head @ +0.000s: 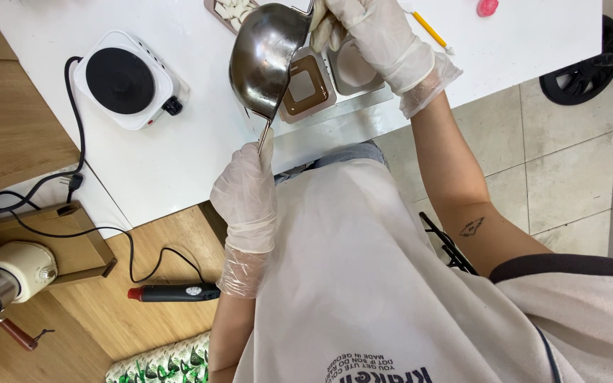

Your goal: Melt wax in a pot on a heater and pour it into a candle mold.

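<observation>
Steel round pouring pot (267,57) tipped over brown square mould (307,85), rim held by gloved right hand (367,35); gloved left hand (246,195) pinching thin metal tool (264,135) under spout, guiding flow.

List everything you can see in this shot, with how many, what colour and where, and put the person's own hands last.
metal bowl: one, silver, tilted over the moulds
square moulds: at least two, brown, table edge
hot plate: one, white with black top, table left
yellow stick: one, table top right
pink lump: one, table top right
heat tool: one, black with red tip, wooden floor
cream grinder: one, lower left
left hand: clear glove, holds a thin tool at the bowl's rim
right hand: clear glove, grips the bowl's handle
</observation>
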